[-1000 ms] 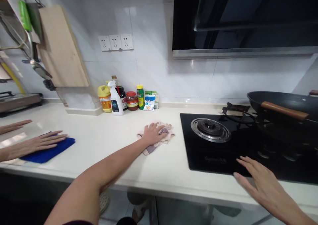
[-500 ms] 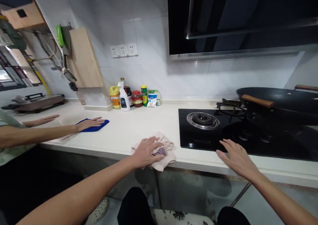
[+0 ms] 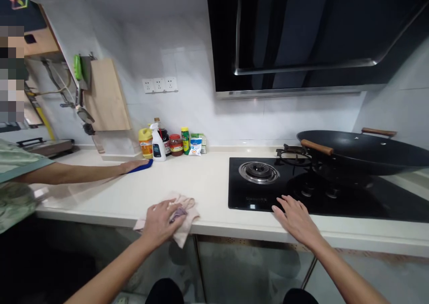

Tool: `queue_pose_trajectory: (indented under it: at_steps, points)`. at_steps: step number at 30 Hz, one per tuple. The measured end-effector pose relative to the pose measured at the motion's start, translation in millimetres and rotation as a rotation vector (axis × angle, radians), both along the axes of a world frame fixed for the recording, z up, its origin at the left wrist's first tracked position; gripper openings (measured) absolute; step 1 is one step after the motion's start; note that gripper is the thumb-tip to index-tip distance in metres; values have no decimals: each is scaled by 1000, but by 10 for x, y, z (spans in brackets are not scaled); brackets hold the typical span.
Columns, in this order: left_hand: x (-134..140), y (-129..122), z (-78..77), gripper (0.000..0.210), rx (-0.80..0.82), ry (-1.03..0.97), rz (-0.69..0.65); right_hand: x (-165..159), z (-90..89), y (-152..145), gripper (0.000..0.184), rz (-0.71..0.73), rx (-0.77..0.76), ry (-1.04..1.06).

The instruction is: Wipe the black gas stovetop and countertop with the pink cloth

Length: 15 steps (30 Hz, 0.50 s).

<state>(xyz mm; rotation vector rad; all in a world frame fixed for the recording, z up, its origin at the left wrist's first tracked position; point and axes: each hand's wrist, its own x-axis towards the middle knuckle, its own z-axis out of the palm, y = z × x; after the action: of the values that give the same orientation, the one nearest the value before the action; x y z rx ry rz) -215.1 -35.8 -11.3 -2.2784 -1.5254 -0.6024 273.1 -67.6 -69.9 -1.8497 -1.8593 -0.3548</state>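
Observation:
My left hand (image 3: 159, 221) presses on a crumpled pale pink cloth (image 3: 190, 208) at the front edge of the white counter (image 3: 214, 192). A purplish fold of the cloth bunches between thumb and fingers, and one corner hangs over the edge. To the right, my right hand (image 3: 296, 219) lies palm down with its fingers spread, holding nothing. Its fingertips rest at the front border of the black glass gas stove (image 3: 254, 201), just right of the printed lettering.
At left, a co-worker's hand (image 3: 134, 165) presses a blue cloth (image 3: 144, 165) near a white spray bottle (image 3: 158, 145) and several condiment containers. A large black wok (image 3: 355, 154) sits on the right burner, below a black range hood (image 3: 284, 31). A cutting board (image 3: 107, 98) hangs at left.
My left hand has slid the pink cloth leftward along the counter edge, away from the stove. The co-worker's blue cloth has moved closer to the bottles. My view has tilted up and turned slightly right.

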Motion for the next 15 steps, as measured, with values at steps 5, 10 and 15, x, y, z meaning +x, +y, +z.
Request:
queue_pose_trajectory:
  at_steps: [5, 10, 15]
  points:
    - [1071, -359, -118, 45, 34, -36, -265, 44, -47, 12, 60, 65, 43, 92]
    - [2035, -517, -161, 55, -15, 12, -457, 58, 84, -20, 53, 144, 137, 354]
    - [2995, -490, -169, 57, -40, 84, -601, -71, 318, -343, 44, 246, 357, 733]
